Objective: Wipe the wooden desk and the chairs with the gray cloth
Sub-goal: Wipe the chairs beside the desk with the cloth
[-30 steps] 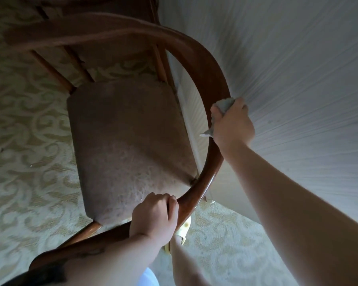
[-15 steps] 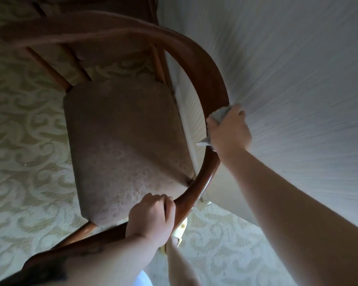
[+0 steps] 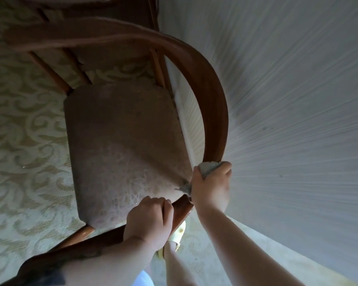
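A wooden chair with a curved brown backrest rail [image 3: 213, 96] and a padded brownish seat [image 3: 122, 145] fills the middle of the head view, seen from above. My right hand [image 3: 212, 186] grips the gray cloth [image 3: 208, 167], wrapped round the rail low on its right side. A corner of the cloth hangs out below my thumb. My left hand [image 3: 149, 221] grips the same rail just below and left of the right hand. The desk is not in view.
A pale striped wall [image 3: 298, 120] runs close along the chair's right side. Patterned beige carpet [image 3: 25, 141] covers the floor on the left. My leg and a yellow slipper [image 3: 179, 234] stand under the rail, by the wall's base.
My right hand has slid the cloth down along the curved rail toward my left hand. The left hand has kept its hold on the rail.
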Demonstrator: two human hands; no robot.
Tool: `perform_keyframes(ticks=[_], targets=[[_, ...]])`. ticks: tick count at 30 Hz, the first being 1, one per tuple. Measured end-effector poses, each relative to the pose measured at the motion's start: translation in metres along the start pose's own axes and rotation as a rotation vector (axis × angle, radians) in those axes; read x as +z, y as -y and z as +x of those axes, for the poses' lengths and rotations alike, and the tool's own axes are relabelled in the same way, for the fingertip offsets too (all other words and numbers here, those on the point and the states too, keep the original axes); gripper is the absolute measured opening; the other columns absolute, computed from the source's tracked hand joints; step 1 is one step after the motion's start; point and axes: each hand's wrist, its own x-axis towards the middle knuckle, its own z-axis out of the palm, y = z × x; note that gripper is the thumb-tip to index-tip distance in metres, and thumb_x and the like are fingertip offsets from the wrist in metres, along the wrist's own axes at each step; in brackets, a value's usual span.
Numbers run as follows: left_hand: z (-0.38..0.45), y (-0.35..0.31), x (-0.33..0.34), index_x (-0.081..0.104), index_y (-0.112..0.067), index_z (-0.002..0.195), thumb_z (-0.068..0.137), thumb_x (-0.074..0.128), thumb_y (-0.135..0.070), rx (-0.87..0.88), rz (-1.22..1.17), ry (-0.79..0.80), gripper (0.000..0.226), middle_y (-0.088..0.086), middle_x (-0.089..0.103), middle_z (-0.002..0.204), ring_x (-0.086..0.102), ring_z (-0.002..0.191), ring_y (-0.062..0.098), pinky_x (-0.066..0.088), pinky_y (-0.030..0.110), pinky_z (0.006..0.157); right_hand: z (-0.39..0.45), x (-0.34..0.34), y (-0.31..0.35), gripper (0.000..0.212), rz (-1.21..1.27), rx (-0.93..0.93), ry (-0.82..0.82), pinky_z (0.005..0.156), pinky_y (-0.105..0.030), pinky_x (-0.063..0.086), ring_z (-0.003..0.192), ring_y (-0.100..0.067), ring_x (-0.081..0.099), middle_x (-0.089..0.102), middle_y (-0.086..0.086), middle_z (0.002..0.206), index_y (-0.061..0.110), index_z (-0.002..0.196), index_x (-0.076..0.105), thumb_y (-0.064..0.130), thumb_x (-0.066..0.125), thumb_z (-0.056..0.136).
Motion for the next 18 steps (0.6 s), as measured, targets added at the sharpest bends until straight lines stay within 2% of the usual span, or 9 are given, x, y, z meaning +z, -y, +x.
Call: perform_keyframes(ticks=[3,5,7,9,11,14,16,18], targets=[[0.001,0.001,0.001,0.046,-0.027,0.077,0.099,0.022,-0.039,-0.005,0.012,-0.006,0.034,-0.006,0.046,0.079,0.043,0.07,0.013,0.032,0.025,0.066,0.037,-0.014,0.017,0.051,-0.024,-0.024,-0.018,0.071,-0.043,0.056,0.098,-0.031,0.06,0.048,-0.006,0.118,0.013,0.12,0.035,0.04,0.063,0.088],[0.001,0.001,0.002,0.048,-0.027,0.078,0.099,0.023,-0.039,0.001,0.013,-0.012,0.034,-0.006,0.046,0.079,0.043,0.07,0.013,0.032,0.025,0.066,0.048,-0.016,0.026,0.054,-0.014,-0.043,-0.052,0.071,-0.037,0.049,0.104,-0.031,0.057,0.048,-0.007,0.122,0.011,0.124,0.036,0.04,0.065,0.088],[0.001,0.003,0.003,0.047,-0.026,0.077,0.099,0.023,-0.039,0.003,0.007,-0.014,0.035,-0.007,0.046,0.077,0.043,0.07,0.013,0.032,0.025,0.066,0.033,-0.009,0.023,0.055,0.053,-0.014,-0.114,0.068,-0.034,0.042,0.108,-0.031,0.054,0.047,-0.007,0.126,0.011,0.126,0.037,0.037,0.067,0.086],[0.0,0.003,0.003,0.049,-0.025,0.079,0.098,0.018,-0.039,0.024,0.021,0.001,0.039,-0.01,0.042,0.073,0.041,0.073,0.011,0.033,0.026,0.066,-0.006,0.006,0.009,0.056,0.179,0.024,-0.136,0.066,-0.035,0.043,0.106,-0.032,0.054,0.046,-0.007,0.126,0.011,0.126,0.039,0.03,0.069,0.083],[0.001,0.003,0.001,0.053,-0.025,0.084,0.093,0.013,-0.04,0.041,0.037,0.02,0.044,-0.011,0.037,0.07,0.039,0.075,0.01,0.033,0.026,0.066,-0.041,0.014,-0.001,0.058,0.209,0.086,-0.051,0.065,-0.04,0.048,0.1,-0.032,0.055,0.045,-0.008,0.123,0.012,0.126,0.038,0.025,0.071,0.08],[0.0,0.001,0.001,0.059,-0.022,0.089,0.098,0.02,-0.038,0.021,0.02,0.026,0.043,-0.01,0.041,0.073,0.04,0.076,0.01,0.031,0.025,0.066,-0.019,0.005,-0.001,0.05,0.137,0.138,0.055,0.065,-0.043,0.053,0.086,-0.029,0.056,0.045,-0.006,0.117,0.015,0.112,0.033,0.022,0.069,0.079],[0.0,0.0,-0.001,0.057,-0.023,0.083,0.098,0.023,-0.039,0.002,0.012,-0.008,0.041,-0.008,0.05,0.079,0.043,0.072,0.01,0.031,0.024,0.065,0.016,-0.007,0.009,0.049,0.091,0.096,0.075,0.067,-0.042,0.055,0.088,-0.03,0.058,0.046,-0.004,0.115,0.017,0.109,0.031,0.026,0.07,0.081],[0.0,0.001,-0.001,0.055,-0.026,0.08,0.098,0.023,-0.04,0.0,0.019,-0.023,0.04,-0.007,0.053,0.08,0.044,0.069,0.01,0.032,0.024,0.064,0.048,-0.019,0.024,0.054,0.021,0.02,0.038,0.069,-0.038,0.051,0.096,-0.03,0.059,0.048,-0.004,0.116,0.014,0.117,0.035,0.03,0.072,0.081]])
